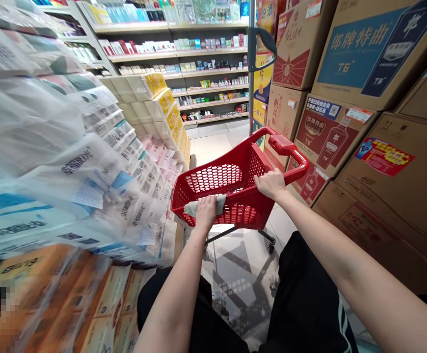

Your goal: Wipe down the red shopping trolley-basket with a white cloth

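The red cart (252, 212) stands on the floor (210, 144) between paper packs (116, 127) and big boxes (327, 135); the left hand (206, 211) has its fingers close together, bent over a pale cloth (190, 209) on the near rim (241, 195); the right hand (271, 184) curls over that rim by the handle (301, 162); a hard push could roll the cart into the packs, since it has wheels (271, 246); a loose grip could drop the cloth; the left thumb and cloth's underside are hidden; the packs look blurry.

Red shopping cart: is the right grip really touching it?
Touching. The head view shows the right grip holding the red shopping cart by its rim.
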Available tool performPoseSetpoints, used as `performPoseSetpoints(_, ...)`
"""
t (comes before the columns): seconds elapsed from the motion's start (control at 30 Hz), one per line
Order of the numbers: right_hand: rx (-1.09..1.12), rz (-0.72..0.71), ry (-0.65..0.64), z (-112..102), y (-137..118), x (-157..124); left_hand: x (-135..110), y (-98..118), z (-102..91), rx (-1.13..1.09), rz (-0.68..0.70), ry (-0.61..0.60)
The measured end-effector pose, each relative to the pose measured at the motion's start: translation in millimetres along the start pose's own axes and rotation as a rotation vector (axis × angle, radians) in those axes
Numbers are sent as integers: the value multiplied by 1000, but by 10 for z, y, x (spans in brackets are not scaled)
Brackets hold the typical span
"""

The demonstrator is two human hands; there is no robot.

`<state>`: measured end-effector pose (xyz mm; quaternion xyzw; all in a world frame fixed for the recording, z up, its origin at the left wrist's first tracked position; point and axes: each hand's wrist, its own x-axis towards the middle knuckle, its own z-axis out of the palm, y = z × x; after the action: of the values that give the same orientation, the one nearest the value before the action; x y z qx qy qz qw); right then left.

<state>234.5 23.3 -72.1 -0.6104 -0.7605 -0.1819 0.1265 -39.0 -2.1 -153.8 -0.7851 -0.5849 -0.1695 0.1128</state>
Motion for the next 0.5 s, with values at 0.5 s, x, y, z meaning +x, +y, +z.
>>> performPoseSetpoints(0.5,11,48,-48,-35,43,14,-126,11,56,-428,-31,240)
